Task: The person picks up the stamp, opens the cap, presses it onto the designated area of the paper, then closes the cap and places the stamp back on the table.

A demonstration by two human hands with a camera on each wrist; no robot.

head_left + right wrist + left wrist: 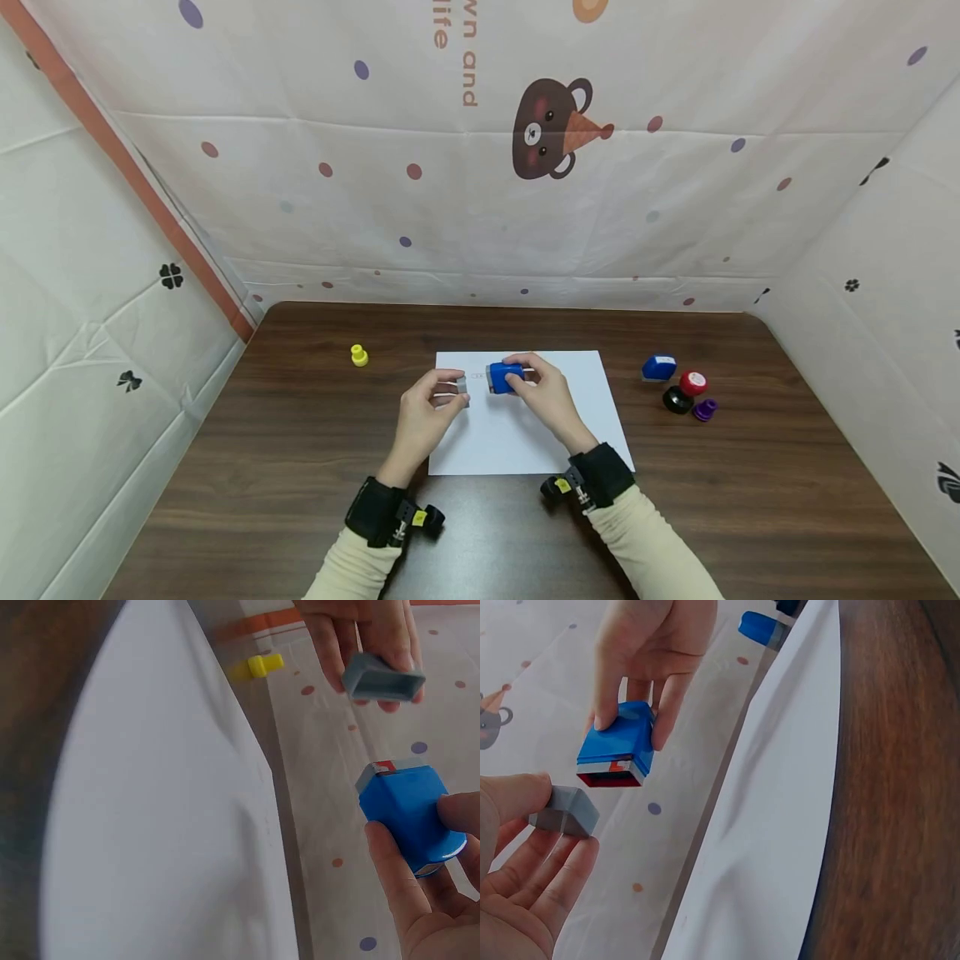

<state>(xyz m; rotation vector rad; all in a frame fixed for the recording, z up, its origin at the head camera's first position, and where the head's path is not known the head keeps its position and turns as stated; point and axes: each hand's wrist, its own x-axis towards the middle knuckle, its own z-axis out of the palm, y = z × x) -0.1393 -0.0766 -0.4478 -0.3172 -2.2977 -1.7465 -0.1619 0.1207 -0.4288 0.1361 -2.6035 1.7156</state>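
Over the white paper (pixel 495 446), my right hand (pixel 551 400) grips a blue self-inking stamp (pixel 504 377) between thumb and fingers. Its open end, with a dark red-edged face, points left toward my other hand and shows in the left wrist view (pixel 611 778). My left hand (pixel 423 417) pinches a small grey stamp cap (pixel 462 385), whose hollow side faces the stamp in the right wrist view (pixel 386 681). A short gap separates cap and stamp. Faint small print (pixel 477 376) shows on the paper between them.
On the right of the brown wooden table (pixel 750 492) stand another blue stamp (pixel 659 367), a red-topped stamp (pixel 693 383), a black round piece (pixel 678 401) and a purple stamp (pixel 705 409). A yellow stamp (pixel 359 356) stands at the back left. Printed cloth (pixel 465 208) hangs behind.
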